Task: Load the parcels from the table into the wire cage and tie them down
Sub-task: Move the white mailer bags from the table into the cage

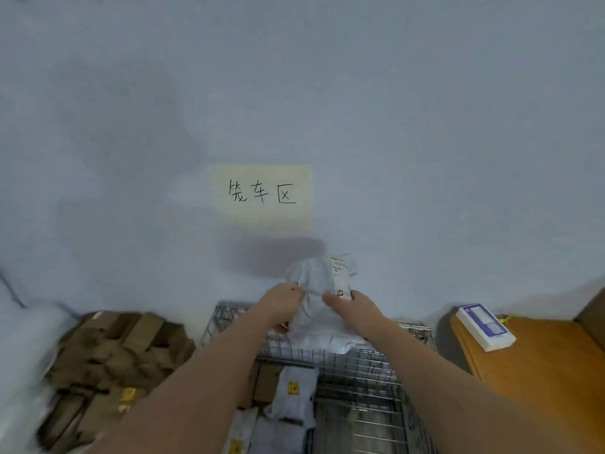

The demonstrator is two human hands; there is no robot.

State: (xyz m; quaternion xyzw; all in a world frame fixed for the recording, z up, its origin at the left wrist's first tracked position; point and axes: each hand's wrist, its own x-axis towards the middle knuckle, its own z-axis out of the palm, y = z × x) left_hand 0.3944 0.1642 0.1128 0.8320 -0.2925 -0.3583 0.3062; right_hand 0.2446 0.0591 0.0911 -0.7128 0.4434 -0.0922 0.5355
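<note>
I hold a soft white plastic parcel [319,290] with a printed label above the far rim of the wire cage [366,362]. My left hand [283,301] pinches its left side and my right hand [348,304] grips its right side near the label. Down inside the cage lie several parcels: a white bag with a yellow sticker [294,398], a brown box [266,385] beside it, and more pale bags at the near edge.
A heap of flattened brown cardboard [108,362] lies left of the cage. On the right stands a wooden table [540,371] with a white and blue box [486,326] on its far corner. A yellow handwritten note [263,195] hangs on the wall.
</note>
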